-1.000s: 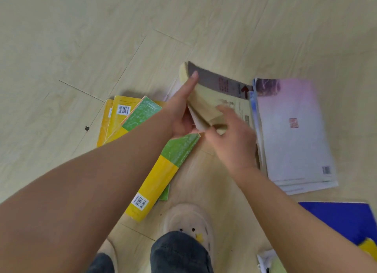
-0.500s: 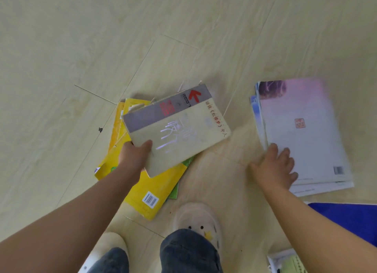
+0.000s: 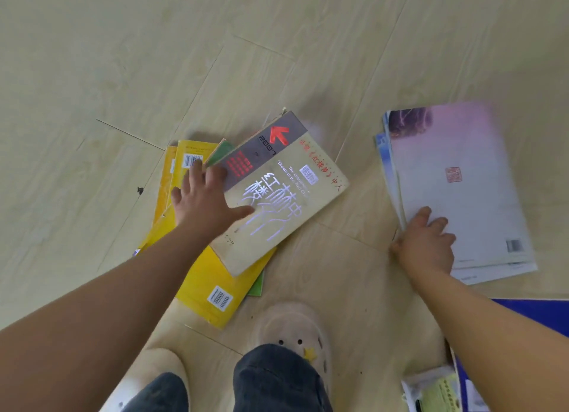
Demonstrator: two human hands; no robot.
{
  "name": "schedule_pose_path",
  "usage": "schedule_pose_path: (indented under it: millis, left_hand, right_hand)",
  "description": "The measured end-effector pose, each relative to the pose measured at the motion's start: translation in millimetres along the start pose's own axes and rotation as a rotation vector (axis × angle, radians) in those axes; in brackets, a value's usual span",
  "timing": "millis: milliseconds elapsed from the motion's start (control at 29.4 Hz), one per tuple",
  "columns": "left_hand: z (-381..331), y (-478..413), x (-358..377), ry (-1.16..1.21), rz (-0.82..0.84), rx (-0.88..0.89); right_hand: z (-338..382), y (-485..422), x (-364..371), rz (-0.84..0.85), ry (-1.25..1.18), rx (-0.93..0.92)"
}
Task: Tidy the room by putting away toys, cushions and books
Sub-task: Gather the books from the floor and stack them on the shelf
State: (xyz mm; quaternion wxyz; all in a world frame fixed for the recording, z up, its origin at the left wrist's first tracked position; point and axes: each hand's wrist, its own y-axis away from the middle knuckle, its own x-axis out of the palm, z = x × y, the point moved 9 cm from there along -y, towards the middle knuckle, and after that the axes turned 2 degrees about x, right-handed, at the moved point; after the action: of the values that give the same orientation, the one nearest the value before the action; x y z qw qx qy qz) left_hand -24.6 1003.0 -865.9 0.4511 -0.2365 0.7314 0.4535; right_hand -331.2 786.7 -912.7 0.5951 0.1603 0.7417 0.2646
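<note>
We see the wooden floor bare on the whole far side and far left, so a hand can pass there freely. A bare strip also runs between the beige book, lying on the yellow books, and the stack of magazines. On the near side, the slippers and a blue sheet stand in the way.

Pale plank floor carries yellow books and magazines.
</note>
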Motion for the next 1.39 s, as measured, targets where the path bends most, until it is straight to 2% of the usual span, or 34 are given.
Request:
schedule_pose_path:
  millis: [136,238,374,442,543,611,747,815,883,951,985,1019,1087,1291,1393]
  left_hand:
    - [-7.1,-14.6,2.6,-0.077,0.113,-0.054]
    - [2.9,-17.1,6.7,-0.128,0.193,-0.119]
    - [29.0,-15.9,22.0,0.009,0.321,-0.229]
    - [41.0,-8.9,31.9,0.177,0.361,-0.298]
    - [58.9,8.3,39.9,0.457,0.366,-0.379]
    - [72.0,17.9,39.9,0.52,0.343,-0.413]
    - [90.2,27.3,35.5,0.481,0.3,-0.452]
    - [93.1,30.7,29.1,0.392,0.254,-0.443]
    - [88.0,30.7,17.2,0.245,0.17,-0.38]
    - [72.9,29.3,7.6,0.183,0.092,-0.288]
    - [64.4,28.3,7.2,0.203,0.073,-0.239]
    - [58.3,26.3,8.4,0.233,0.068,-0.201]
    - [50.7,23.3,16.1,0.281,0.076,-0.159]
    - [49.3,28.4,26.3,0.219,0.077,-0.158]
    - [47.1,30.4,26.3,0.191,0.07,-0.149]
  right_hand:
    - [-6.2,1.5,1.6,-0.033,0.127,-0.03]
    - [-1.8,4.6,-1.2,-0.068,0.131,-0.078]
    - [6.1,6.3,-18.2,-0.135,0.061,-0.1]
    - [12.5,12.2,-25.1,-0.155,0.008,-0.114]
    - [41.1,34.6,-19.5,-0.113,-0.033,-0.171]
    - [66.1,55.9,-12.1,-0.085,-0.065,-0.243]
    - [105.0,97.9,10.9,0.005,-0.051,-0.431]
    - [113.6,107.0,16.1,0.069,-0.215,-0.517]
    - [99.5,95.7,3.9,0.012,-0.428,-0.47]
    - [54.6,67.3,-12.7,-0.198,-0.486,-0.236]
    - [25.8,53.0,-13.6,-0.24,-0.476,-0.068]
    - [3.9,42.1,-9.1,-0.215,-0.474,0.076]
    - [-20.4,29.6,5.5,-0.073,-0.483,0.229]
    - [-28.0,13.5,24.6,0.049,-0.662,0.314]
    - [-8.9,18.3,42.6,0.177,-0.923,0.219]
